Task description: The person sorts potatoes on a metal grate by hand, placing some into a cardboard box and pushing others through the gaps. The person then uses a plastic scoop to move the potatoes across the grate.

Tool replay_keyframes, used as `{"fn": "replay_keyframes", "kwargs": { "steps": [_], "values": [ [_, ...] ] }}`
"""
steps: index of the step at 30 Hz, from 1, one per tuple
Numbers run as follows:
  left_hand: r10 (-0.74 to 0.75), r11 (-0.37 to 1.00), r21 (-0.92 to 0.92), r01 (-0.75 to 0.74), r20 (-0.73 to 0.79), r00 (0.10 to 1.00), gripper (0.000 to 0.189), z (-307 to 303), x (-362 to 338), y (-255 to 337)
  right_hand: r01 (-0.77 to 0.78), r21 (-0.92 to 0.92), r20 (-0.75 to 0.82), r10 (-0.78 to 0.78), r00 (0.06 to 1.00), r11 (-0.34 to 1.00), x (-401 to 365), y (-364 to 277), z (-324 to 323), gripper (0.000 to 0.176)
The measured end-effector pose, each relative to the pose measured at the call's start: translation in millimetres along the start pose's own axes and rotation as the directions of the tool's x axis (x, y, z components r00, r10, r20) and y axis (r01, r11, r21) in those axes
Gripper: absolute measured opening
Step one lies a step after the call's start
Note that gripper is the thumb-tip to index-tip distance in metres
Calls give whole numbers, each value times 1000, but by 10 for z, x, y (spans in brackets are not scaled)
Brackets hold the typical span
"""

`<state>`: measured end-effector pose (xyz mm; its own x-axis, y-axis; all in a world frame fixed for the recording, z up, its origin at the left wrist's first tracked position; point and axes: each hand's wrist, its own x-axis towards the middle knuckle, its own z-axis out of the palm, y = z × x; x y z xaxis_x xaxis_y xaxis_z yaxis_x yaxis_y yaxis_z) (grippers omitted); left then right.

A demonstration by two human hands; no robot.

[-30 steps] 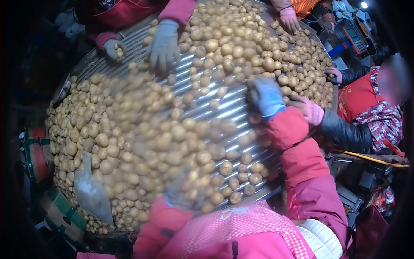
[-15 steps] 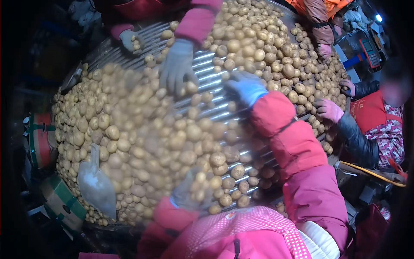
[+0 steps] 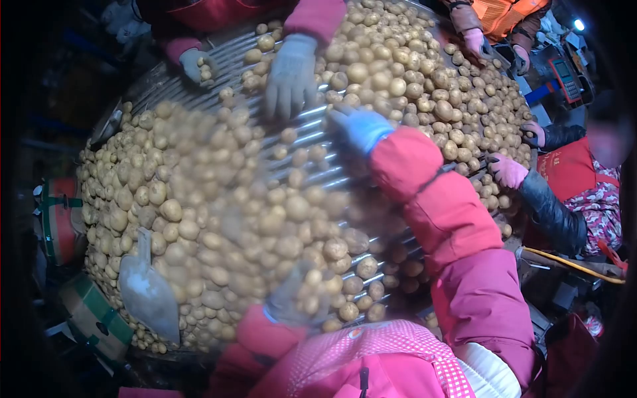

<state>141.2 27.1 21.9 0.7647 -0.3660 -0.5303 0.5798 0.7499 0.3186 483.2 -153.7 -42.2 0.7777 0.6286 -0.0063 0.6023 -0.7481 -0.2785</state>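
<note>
Two gloved hands work a roller table (image 3: 166, 89) heaped with potatoes (image 3: 199, 219).
Potatoes cover most of the table, and a scoop (image 3: 146, 292) lies at its near-left edge. The right hand (image 3: 361, 127) rests mid-table on bare rollers, fingers spread and holding nothing. The left hand (image 3: 292, 298) sits among potatoes at the near edge, too blurred to tell its grip.

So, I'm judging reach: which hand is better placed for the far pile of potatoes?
Probably right: the right hand is stretched over the rollers beside the far pile; the left hand is low, near the body.
</note>
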Motion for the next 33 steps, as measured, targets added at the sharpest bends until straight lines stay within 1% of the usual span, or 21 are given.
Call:
{"fn": "replay_keyframes", "kwargs": {
  "steps": [3,4,7,8,11,12,14,15,16,17,18,20,21,23,24,26,27,28,29,31,33],
  "values": [
    [-26,967,-250,49,93,995,28,-35,4,47,-106,-84,145,117,982,991,461,-177,42,57],
    [-27,954,-293,59,110,994,29,-52,5,48,-83,-83,190,97,977,993,543,-188,8,58],
    [-23,924,-376,73,133,991,32,-69,2,54,-216,10,147,212,966,976,624,-123,52,54],
    [-21,914,-399,73,133,991,33,-91,0,58,-201,-23,101,203,974,979,603,-77,99,52],
    [-35,858,-506,86,109,993,36,-210,17,25,-277,351,55,275,960,894,417,175,57,44],
    [-54,808,-584,85,71,996,37,-295,8,-11,-181,428,-44,221,974,886,252,165,-36,33],
    [-99,628,-778,14,-62,993,39,-513,-7,-171,-254,346,123,225,967,903,-1,-170,-211,29],
    [-117,574,-819,0,-81,990,40,-584,2,-260,-72,361,33,64,997,930,-181,-351,-231,26],
    [-112,590,-806,52,-18,994,41,-520,62,-230,65,328,94,-101,990,942,-324,-500,-304,25],
    [-108,607,-788,102,46,993,41,-454,122,-201,132,196,288,-185,939,972,-320,-616,-277,28],
    [-36,807,-558,193,281,959,41,-102,228,-9,215,135,228,-241,943,967,-449,-752,-263,31],
    [-35,939,-295,179,434,900,41,172,234,102,87,101,264,-111,958,991,-439,-740,49,33],
    [-37,936,-315,156,352,935,40,192,165,84,79,138,280,-115,953,987,-406,-724,73,32],
    [-75,812,-576,95,59,995,36,14,-13,-44,31,246,207,-84,975,969,-408,-599,202,26],
    [-158,642,-767,3,-128,979,34,-292,-64,-177,12,297,172,-66,983,955,-441,-518,215,24],
    [-141,659,-752,-17,-145,979,29,-218,-88,-110,-127,595,147,48,988,793,-741,-428,-224,18],
    [-46,838,-544,52,24,999,26,241,-97,132,-170,837,103,155,982,520,-957,-350,-148,18],
    [-17,915,-400,53,94,995,25,363,-69,183,-250,876,196,169,966,412,-1127,-334,-399,21],
    [12,968,-248,29,163,987,24,485,-40,235,-295,930,273,126,954,220,-1282,-354,-447,20],
    [34,988,-154,-24,66,997,25,419,50,150,-377,907,386,12,922,-188,-1579,-481,-533,19],
    [64,997,-38,-65,-33,997,26,335,119,76,-549,834,548,-37,836,-47,-1712,-883,-705,24]
  ]
}}
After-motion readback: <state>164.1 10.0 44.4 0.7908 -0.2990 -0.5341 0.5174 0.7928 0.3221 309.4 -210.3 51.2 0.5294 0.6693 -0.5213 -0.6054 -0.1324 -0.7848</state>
